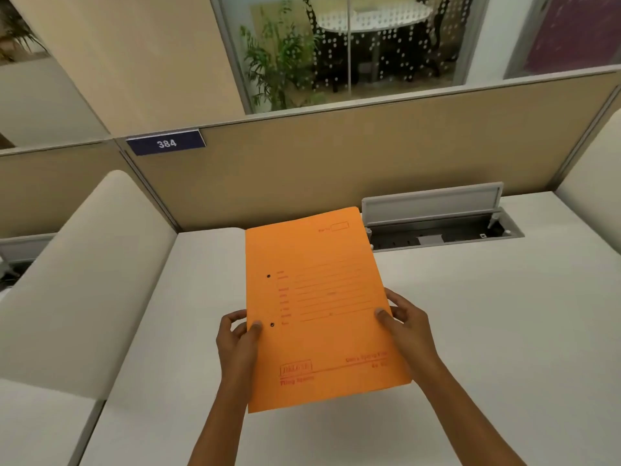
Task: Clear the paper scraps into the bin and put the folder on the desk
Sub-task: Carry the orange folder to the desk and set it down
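Fingers of both hands are pinching the orange file folder (319, 307) from the head view: the left hand (237, 341) is gripping its edge at 9 o'clock, the right hand (405, 326) its edge at 3 o'clock. They are holding it over the white desk (487, 331), apparently not yet resting flat. Lowering it evenly, both sides together, should be keeping it square. No bin or paper scraps are showing; the red printing is proving too blurred to read.
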`<state>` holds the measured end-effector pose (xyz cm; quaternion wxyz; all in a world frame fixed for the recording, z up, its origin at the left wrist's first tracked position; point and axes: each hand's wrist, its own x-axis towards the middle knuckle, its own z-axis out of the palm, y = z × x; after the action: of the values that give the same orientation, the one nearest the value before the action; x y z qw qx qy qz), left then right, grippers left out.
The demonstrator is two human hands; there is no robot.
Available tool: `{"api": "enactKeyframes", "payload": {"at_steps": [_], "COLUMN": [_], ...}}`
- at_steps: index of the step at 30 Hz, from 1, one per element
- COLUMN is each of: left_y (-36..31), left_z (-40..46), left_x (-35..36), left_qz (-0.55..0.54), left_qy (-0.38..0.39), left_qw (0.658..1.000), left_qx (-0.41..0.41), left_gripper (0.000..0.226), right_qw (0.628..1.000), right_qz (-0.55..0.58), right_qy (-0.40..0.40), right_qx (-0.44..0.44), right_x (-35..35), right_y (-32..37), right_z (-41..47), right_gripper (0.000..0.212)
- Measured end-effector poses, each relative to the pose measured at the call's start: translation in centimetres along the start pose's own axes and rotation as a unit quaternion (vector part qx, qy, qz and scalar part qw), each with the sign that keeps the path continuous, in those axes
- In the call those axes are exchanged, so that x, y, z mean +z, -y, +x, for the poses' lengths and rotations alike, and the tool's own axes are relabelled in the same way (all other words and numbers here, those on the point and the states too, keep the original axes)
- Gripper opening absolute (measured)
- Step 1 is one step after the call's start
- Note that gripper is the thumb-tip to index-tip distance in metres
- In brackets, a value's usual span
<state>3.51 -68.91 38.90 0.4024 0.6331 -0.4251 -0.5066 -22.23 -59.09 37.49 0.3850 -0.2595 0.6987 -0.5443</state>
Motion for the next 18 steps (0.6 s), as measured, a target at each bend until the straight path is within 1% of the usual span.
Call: {"api": "enactKeyframes", "payload": {"at_steps": [4,7,10,12,14,18], "left_y": [0.7,1.4,1.7,1.7,1.7,1.2], "left_z": [2.2,4.2,6.4,8.2,10.2,14.4], "left_x": [1.1,1.7,2.7,3.7,4.9,6.9], "left_qz": [0.012,0.029,0.048,0.057,0.062,0.062], "left_qy": [0.002,0.005,0.038,0.065,0.080,0.075], "left_qw": [1.000,0.999,0.997,0.994,0.992,0.993], "left_qx": [-0.014,-0.032,-0.052,-0.068,-0.073,-0.061], "left_gripper": [0.021,0.028,0.042,0.047,0.048,0.039], "right_qw": [1.000,0.999,0.997,0.996,0.995,0.994], "right_qz": [-0.003,-0.007,-0.011,-0.020,-0.029,-0.047], "right_qy": [-0.011,-0.020,-0.030,-0.037,-0.039,-0.038], "right_qx": [0.024,0.050,0.069,0.081,0.088,0.092], "right_x": [0.5,1.2,1.8,2.4,3.0,4.4], "right_y": [-1.0,-2.2,-3.1,-3.3,-3.2,-3.0], "right_z": [2.3,4.0,6.1,8.1,10.4,15.2], "right_gripper": [0.038,0.038,0.037,0.036,0.034,0.038]}}
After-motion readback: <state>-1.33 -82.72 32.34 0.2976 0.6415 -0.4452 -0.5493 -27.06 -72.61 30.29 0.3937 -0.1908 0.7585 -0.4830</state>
